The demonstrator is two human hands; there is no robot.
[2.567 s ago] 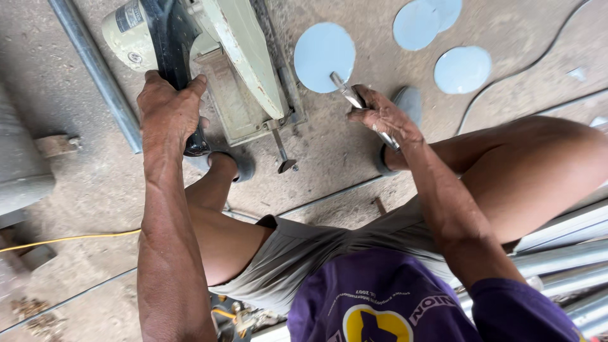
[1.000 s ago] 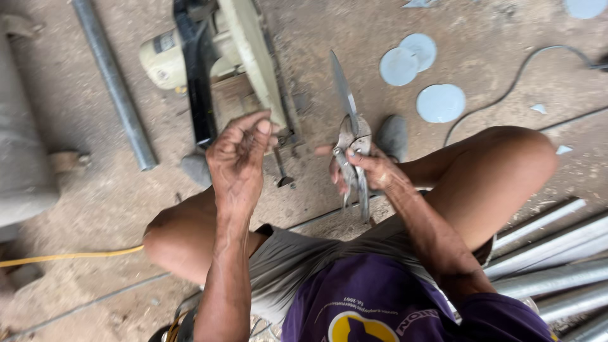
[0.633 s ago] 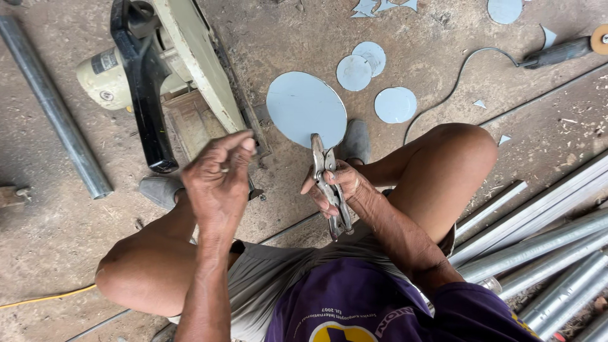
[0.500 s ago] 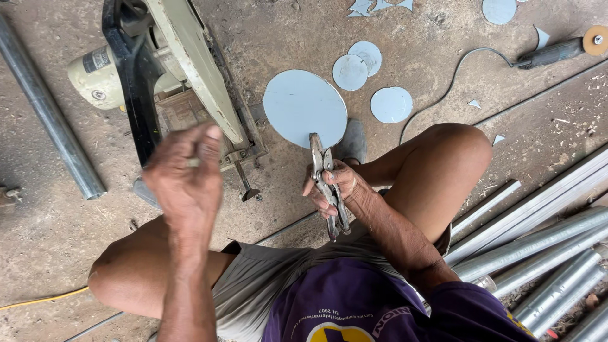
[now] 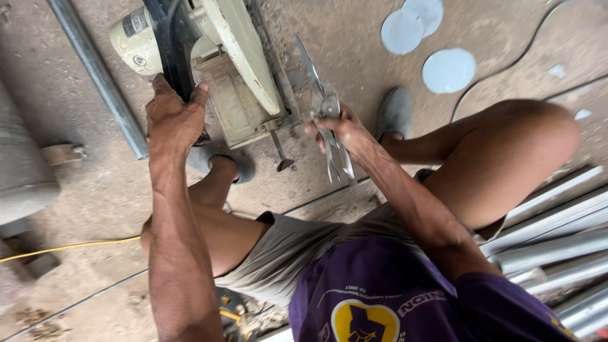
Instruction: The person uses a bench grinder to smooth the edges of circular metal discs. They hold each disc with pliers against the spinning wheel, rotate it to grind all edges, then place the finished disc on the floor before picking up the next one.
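Left hand (image 5: 172, 120): fingers clenched round the black handle (image 5: 170, 44) of a chop saw (image 5: 215, 69); thumb on one side, knuckles toward the camera. The saw stands on the concrete floor (image 5: 88, 190), its pale green blade guard (image 5: 244, 54) tilted up and away from the body, its cream motor housing (image 5: 133, 38) just beyond the hand.

Right hand (image 5: 345, 133): fingers closed round the handles of a pair of tin snips (image 5: 323, 111). Long axis of the snips runs near vertical in the view, blades pointing away from the person and slightly left, handle ends toward the knee. The blades appear nearly shut; nothing visible between them.

Relation: snips lie just right of the saw base, near its clamp screw (image 5: 280, 152), not touching it as far as can be told. The right hand is the nearer to the sheet-metal discs.

Surroundings: three pale blue-grey round discs (image 5: 448, 69) flat on the floor, well beyond the right knee; two of them overlap. Galvanised pipe (image 5: 101, 82) lying left of the saw. Bundle of metal tubes (image 5: 557, 240) at right, beside the thigh. Yellow cable (image 5: 69, 247) at lower left. Dark cable (image 5: 506, 63) curving past the discs. Grey sandals on both feet.
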